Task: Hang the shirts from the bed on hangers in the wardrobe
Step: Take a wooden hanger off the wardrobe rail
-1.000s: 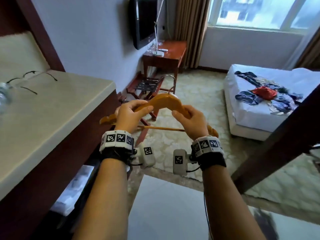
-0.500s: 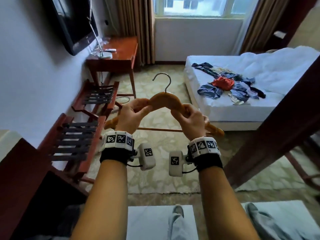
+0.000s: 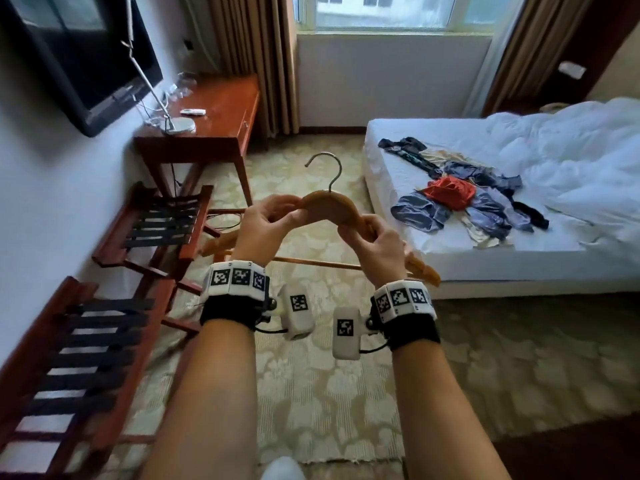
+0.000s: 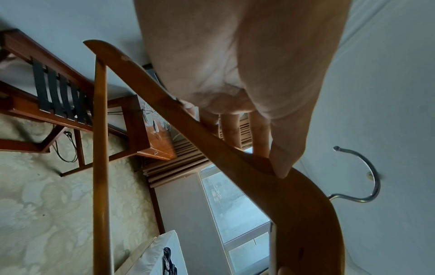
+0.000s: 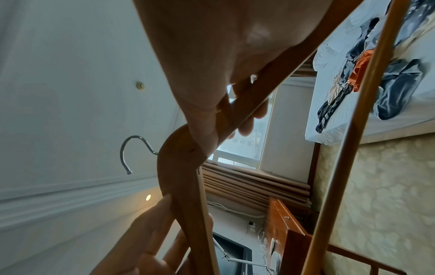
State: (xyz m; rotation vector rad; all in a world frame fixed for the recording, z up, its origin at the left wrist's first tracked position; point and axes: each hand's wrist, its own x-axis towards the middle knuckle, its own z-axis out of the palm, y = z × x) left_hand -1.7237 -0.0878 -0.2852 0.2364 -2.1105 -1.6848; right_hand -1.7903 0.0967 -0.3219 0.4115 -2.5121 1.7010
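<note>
Wooden hanger (image 3: 332, 207) held in the air above the carpet (image 3: 311, 393), between bed and luggage racks. Long axis runs left-right across the head view, right end lower; metal hook (image 3: 327, 171) points up and away, toward the window (image 3: 391, 12), open side to the left. Crossbar below the arch, level with the wrists. Left hand (image 3: 265, 226) pinches the left shoulder near the crest, thumb on the near face, fingers (image 4: 231, 128) close together behind it. Right hand (image 3: 375, 242) grips the right shoulder, thumb along the top, fingers curled around the far side. Shirts (image 3: 464, 194) lie in a crumpled heap on the bed (image 3: 502, 268), near its foot edge, well apart from the hanger. Two luggage racks (image 3: 157, 223) along the left wall, desk (image 3: 211, 129) beyond with lamp (image 3: 180, 124), TV (image 3: 79, 60) above.
</note>
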